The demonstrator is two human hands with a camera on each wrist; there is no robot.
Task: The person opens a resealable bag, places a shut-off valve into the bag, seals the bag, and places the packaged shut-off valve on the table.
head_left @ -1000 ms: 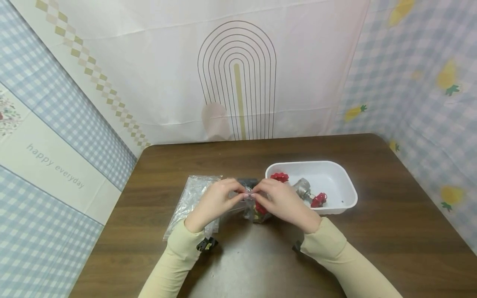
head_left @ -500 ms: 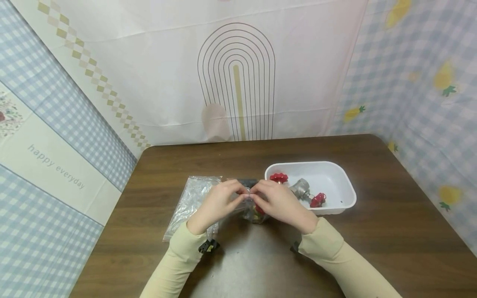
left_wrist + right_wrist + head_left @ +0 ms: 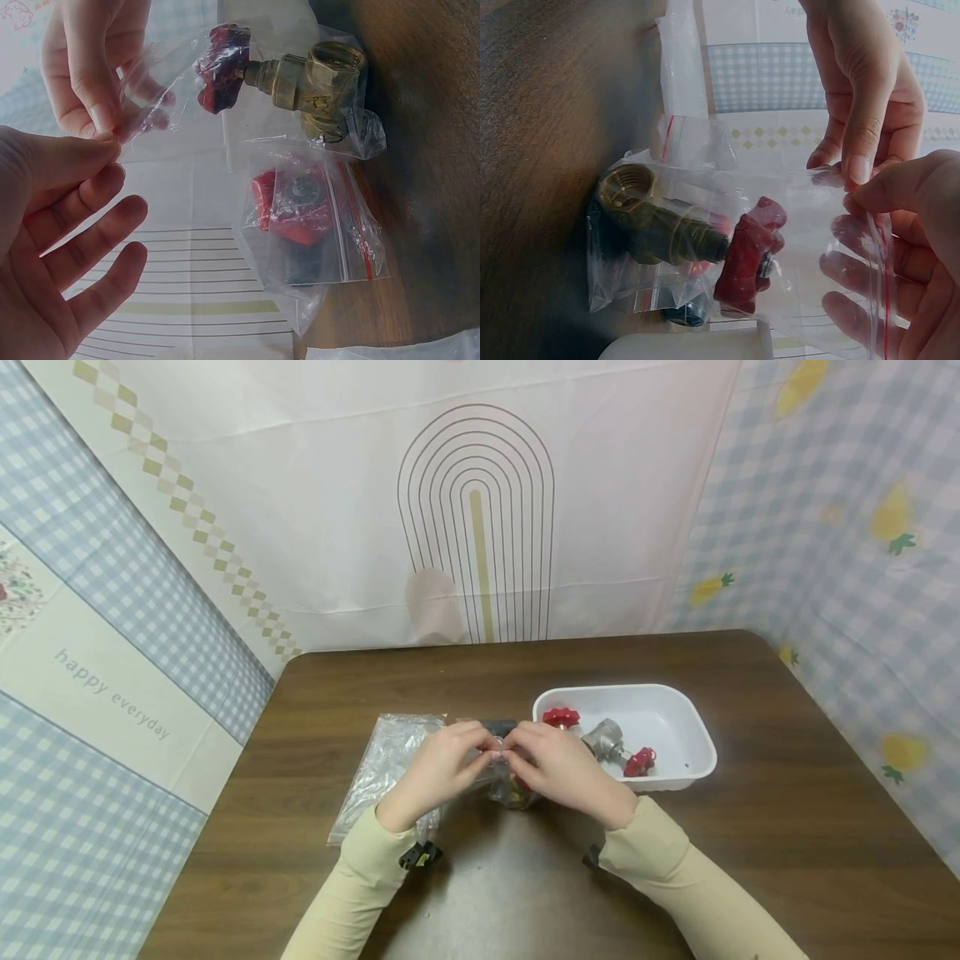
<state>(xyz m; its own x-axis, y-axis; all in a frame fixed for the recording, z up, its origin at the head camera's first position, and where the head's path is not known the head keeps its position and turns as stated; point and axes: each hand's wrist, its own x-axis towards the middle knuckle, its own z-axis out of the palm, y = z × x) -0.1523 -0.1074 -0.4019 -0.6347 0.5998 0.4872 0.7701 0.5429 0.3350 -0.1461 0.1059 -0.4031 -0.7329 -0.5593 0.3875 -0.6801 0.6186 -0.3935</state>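
A clear zip bag [image 3: 802,251] with a red line along its mouth hangs between both hands. Inside it is a brass valve [image 3: 300,86] with a red handwheel [image 3: 223,69]. My left hand [image 3: 444,767] pinches the bag's mouth between thumb and forefinger; its other fingers are spread apart in the left wrist view. My right hand [image 3: 573,768] pinches the mouth right beside it, and the fingertips of both hands meet. The bag's lower end is at the tabletop. Just behind stands a second bagged valve [image 3: 296,202] with a red handwheel.
A white tray [image 3: 701,735] at the right holds a grey metal valve [image 3: 604,739] with a red handwheel, plus another red handwheel [image 3: 561,717]. Flat clear plastic bags [image 3: 386,764] lie at the left on the brown wooden table [image 3: 750,860]. Patterned curtains [image 3: 300,510] surround it.
The fingertips of both hands have drawn slightly closer together at the bag's mouth. The bagged valve and the tray stay where they were.
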